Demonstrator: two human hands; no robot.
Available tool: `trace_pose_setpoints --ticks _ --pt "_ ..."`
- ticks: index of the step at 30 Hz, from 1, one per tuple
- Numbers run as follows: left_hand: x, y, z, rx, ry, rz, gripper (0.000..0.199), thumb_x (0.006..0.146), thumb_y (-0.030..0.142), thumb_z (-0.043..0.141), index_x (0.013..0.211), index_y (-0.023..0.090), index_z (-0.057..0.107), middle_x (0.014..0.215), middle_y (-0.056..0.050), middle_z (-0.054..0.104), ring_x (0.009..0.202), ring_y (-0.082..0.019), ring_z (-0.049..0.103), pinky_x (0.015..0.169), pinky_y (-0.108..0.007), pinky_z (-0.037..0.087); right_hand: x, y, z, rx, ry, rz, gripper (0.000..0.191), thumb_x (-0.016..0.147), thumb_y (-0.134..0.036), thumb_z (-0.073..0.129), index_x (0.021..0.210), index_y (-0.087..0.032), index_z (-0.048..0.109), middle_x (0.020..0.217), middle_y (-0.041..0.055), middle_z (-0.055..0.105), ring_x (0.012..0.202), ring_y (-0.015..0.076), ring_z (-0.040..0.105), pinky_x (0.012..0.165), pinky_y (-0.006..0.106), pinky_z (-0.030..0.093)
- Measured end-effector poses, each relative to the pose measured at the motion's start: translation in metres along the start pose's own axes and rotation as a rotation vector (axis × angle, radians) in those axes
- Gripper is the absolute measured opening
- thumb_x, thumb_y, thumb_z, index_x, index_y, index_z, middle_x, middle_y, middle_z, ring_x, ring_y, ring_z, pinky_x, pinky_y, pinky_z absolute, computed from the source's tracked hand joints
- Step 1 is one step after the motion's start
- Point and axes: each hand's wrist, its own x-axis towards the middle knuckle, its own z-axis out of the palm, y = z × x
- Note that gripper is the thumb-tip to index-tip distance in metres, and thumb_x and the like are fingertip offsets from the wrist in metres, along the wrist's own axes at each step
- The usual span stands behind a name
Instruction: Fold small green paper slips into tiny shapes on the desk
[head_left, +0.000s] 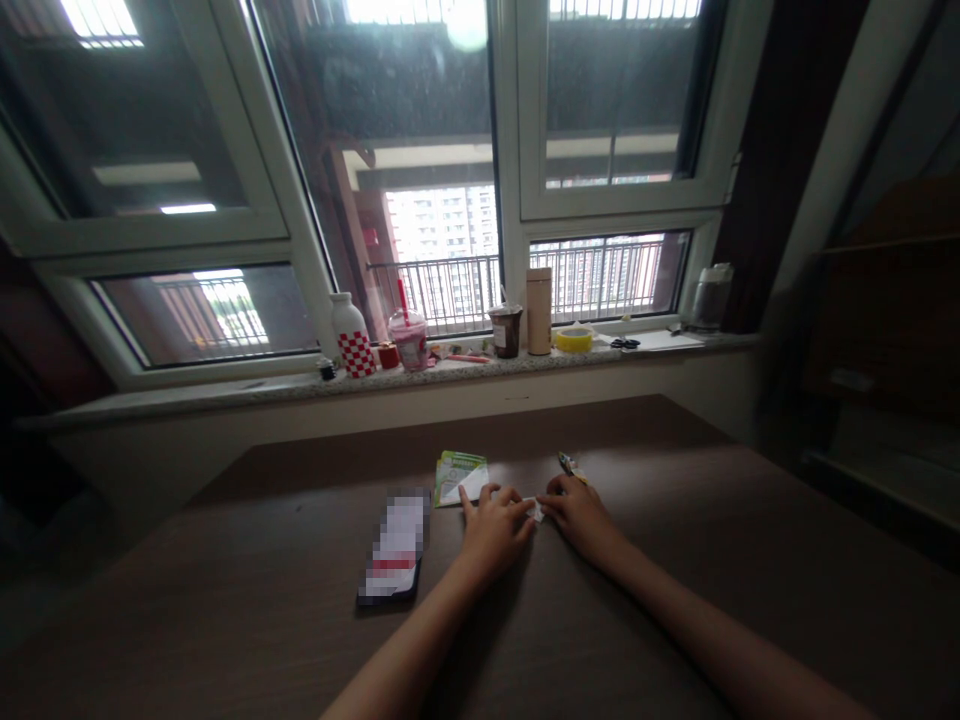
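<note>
A small white piece, paper-like (537, 510), lies between my two hands near the middle of the table. My left hand (496, 528) has its thumb and forefinger closed at the left edge of this piece, while its outer fingers spread toward a green and white packet (460, 478). From the other side, my right hand (581, 515) pinches the right edge with curled fingers. Just beyond the right knuckles is a small dark and yellowish object (568, 465), partly covered by the hand; its kind is unclear.
A phone (394, 548) with a blurred screen lies left of my left forearm on the brown table (285, 560). Along the windowsill stand a checkered bottle (352, 338), a pink drink cup (409, 342), a dark cup (506, 332), a tan flask (538, 312) and yellow tape (574, 342).
</note>
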Motion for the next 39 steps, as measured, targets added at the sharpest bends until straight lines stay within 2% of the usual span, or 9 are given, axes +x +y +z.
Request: trace_pose_setpoints --ticks 16,25,31,39 --pt "0.0003 -0.0022 -0.0002 -0.014 -0.041 -0.012 0.031 0.092 0.044 0.051 0.121 0.047 0.06 0.121 0.002 0.061 0.125 -0.03 0.04 0.103 -0.081 0.001 0.0001 0.0012 0.0005 -0.006 -0.002 0.0 0.024 0.091 -0.027 0.057 0.109 -0.028 0.073 0.107 0.0079 0.063 0.103 0.0233 0.058 0.089 0.036 0.044" --pt "0.0021 -0.0025 -0.0014 -0.041 -0.049 -0.035 0.03 0.094 0.046 0.047 0.119 0.046 0.062 0.121 0.001 0.061 0.125 -0.03 0.041 0.104 -0.08 0.001 0.0001 0.0013 0.001 0.02 0.0 0.008 0.024 0.091 -0.028 0.056 0.107 -0.029 0.073 0.106 0.0072 0.063 0.103 0.0225 0.057 0.09 0.036 0.044" --pt "0.0056 -0.0038 -0.003 -0.087 -0.083 -0.076 0.029 0.094 0.044 0.046 0.117 0.045 0.064 0.12 0.001 0.062 0.121 -0.028 0.042 0.105 -0.079 0.005 0.0011 0.0007 0.0004 0.03 -0.01 0.026 0.024 0.091 -0.028 0.055 0.105 -0.029 0.074 0.105 0.0073 0.062 0.102 0.022 0.057 0.089 0.035 0.043" --pt "0.0062 -0.0024 -0.0026 -0.044 -0.045 -0.053 0.03 0.094 0.04 0.048 0.12 0.047 0.062 0.114 0.001 0.063 0.12 -0.028 0.044 0.104 -0.08 0.003 0.0012 0.0011 0.0014 0.019 -0.018 0.037 0.024 0.091 -0.029 0.056 0.107 -0.029 0.074 0.106 0.0074 0.062 0.103 0.0229 0.057 0.089 0.035 0.042"
